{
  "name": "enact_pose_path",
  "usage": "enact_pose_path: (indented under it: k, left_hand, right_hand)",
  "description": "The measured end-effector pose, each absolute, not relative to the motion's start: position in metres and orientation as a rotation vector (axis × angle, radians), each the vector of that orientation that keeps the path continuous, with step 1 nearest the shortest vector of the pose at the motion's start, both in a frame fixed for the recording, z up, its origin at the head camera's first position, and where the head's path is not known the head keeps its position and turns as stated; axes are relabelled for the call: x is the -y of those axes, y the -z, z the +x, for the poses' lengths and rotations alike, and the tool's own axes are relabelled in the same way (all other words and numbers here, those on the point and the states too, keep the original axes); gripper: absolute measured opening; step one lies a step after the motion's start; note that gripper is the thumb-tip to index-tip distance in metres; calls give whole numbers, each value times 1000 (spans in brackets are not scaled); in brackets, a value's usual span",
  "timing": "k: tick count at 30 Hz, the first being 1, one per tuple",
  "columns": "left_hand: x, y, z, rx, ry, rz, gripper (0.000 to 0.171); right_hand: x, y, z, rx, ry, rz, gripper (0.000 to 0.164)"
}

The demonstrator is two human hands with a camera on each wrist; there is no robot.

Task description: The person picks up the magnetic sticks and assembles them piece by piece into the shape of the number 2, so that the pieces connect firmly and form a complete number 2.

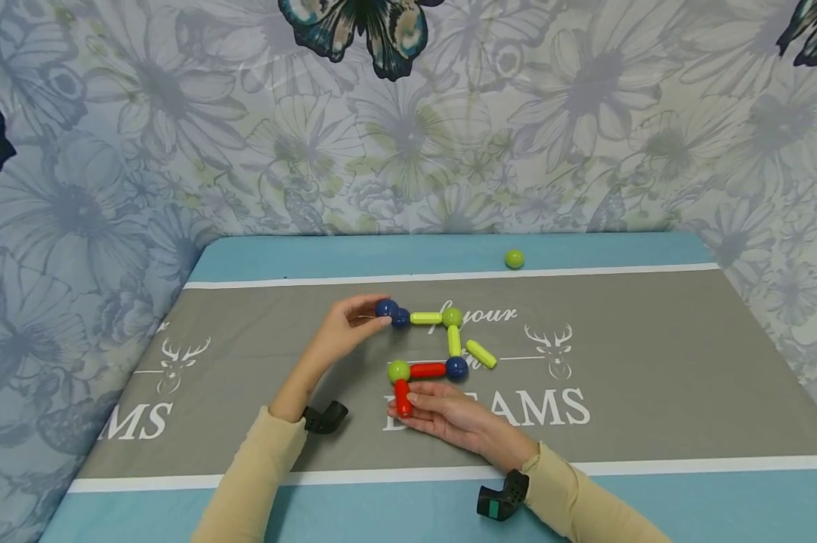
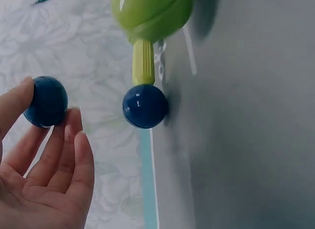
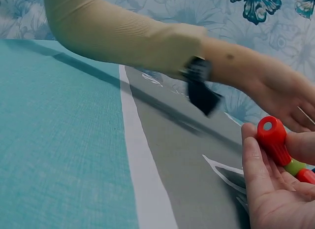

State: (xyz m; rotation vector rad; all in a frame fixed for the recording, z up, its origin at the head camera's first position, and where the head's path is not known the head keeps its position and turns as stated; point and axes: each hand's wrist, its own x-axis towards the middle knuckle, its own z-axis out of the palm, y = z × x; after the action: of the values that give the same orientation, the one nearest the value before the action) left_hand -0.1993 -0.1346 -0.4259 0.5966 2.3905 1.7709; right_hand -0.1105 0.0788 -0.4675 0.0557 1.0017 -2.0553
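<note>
My left hand pinches a blue ball between thumb and fingertips. Another blue ball, apart from the held one in the left wrist view, ends a chain of balls and sticks. From there run a yellow-green stick, a green ball, a second yellow-green stick, a blue ball, a red stick and a green ball. Attached to that last ball is a red stick with a round hole in its end; my right hand holds it between thumb and fingers.
A loose yellow-green stick lies right of the chain. One green ball sits near the table's far edge. A grey printed runner covers the blue cloth, with a flowered wall behind.
</note>
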Motion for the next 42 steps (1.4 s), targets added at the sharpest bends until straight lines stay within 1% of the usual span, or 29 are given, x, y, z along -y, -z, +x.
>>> enact_pose_path:
  k: [3, 6, 11, 16, 21, 27, 30, 42]
  left_hand:
    - [143, 424, -174, -2407, -1720, 613, 38]
    - [152, 425, -147, -2373, -1686, 572, 37]
    - [161, 430, -105, -2174, -1699, 400, 39]
    - [153, 436, -78, -1915, -1747, 223, 41]
    - [137, 448, -66, -1556, -1893, 58, 40]
    - [129, 454, -63, -1488, -1966, -33, 43]
    - [128, 454, -64, -1487, -1965, -54, 44]
    - [123, 455, -66, -1419, -1981, -78, 47]
  right_hand:
    - [-80, 468, -111, -995, 2056, 53, 44]
    - [-80, 468, -111, -992, 2058, 49, 44]
    - [-79, 468, -112, -987, 2056, 42, 43]
    - [-79, 467, -112, -1030, 2062, 46, 41]
    - [-79, 468, -111, -1015, 2066, 31, 41]
    - [-78, 470, -110, -1001, 2067, -37, 35]
    - [-79, 470, -110, -999, 2064, -44, 33]
    - [-78, 468, -110, -999, 2066, 26, 38]
